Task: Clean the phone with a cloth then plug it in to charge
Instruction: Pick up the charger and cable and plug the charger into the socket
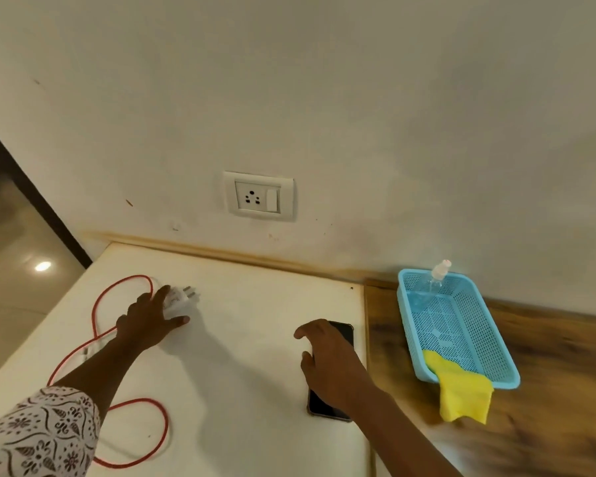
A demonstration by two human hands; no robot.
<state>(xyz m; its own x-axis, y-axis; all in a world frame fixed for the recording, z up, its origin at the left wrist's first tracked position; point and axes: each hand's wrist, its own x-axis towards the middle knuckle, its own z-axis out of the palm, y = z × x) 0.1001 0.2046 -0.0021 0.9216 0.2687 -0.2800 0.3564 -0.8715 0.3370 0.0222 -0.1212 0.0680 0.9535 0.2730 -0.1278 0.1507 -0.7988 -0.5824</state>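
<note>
The phone (328,406) is laid flat on the white table (255,304), covered by the right hand (327,359), whose fingers are spread loosely over it. It is judged light, rigid and slippery, and best taken by its long edges. The charger plug (179,298) is pinched by the fingers of the left hand (145,321).

Scene is covered by one head-worn wide-angle view, aimed forward and down across the table (255,304) at the wall (324,98) and socket (258,196). Left hand (145,321) on charger (177,297) and right hand (327,359) on phone (327,407) are framed close, in the lower half of frame.
</note>
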